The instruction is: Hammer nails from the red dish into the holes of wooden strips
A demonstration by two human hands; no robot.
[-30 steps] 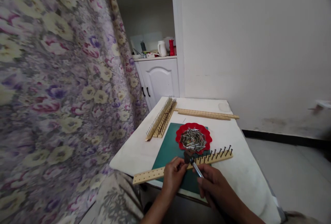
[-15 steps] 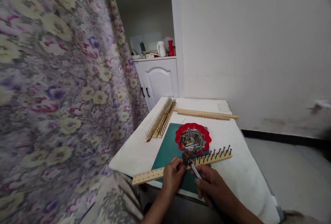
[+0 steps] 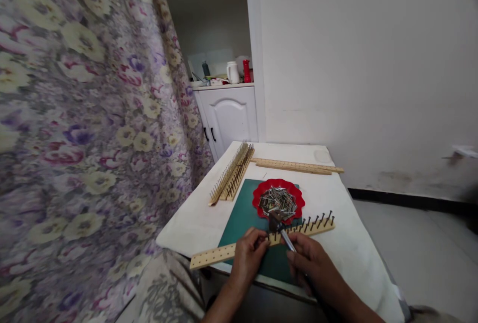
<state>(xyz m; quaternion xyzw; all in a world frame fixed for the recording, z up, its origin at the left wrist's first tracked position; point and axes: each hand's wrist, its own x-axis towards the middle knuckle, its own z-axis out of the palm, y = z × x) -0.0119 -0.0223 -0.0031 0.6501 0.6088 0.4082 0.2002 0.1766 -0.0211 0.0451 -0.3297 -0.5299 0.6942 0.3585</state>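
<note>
A hammer (image 3: 287, 239) is in my right hand (image 3: 311, 261), its fingers wrapped round the handle. The hammer's dark head is raised over the middle of a light wooden strip (image 3: 213, 257), close to the bowl's front rim. My left hand (image 3: 249, 253) lies across the strip, thumb and forefinger pinched around a dark nail (image 3: 268, 236) that is partly hidden by the fingertips. To the right of it, several dark nails (image 3: 316, 221) stand in the strip in two rows. The strip's left end shows only small holes. Behind it, a red scalloped bowl (image 3: 257, 194) holds many loose nails (image 3: 278, 202).
A green mat (image 3: 239, 213) lies beneath the bowl and strip on the white-covered table (image 3: 186, 223). Strips full of upright nails (image 3: 235, 173) stand at back left; bare strips (image 3: 298, 165) lie along the back. A floral curtain (image 3: 93, 139) hangs at left.
The hammer head has lifted and moved slightly right, away from my left fingertips, with my right hand shifting a little right. A nail now shows beside the left fingers.
</note>
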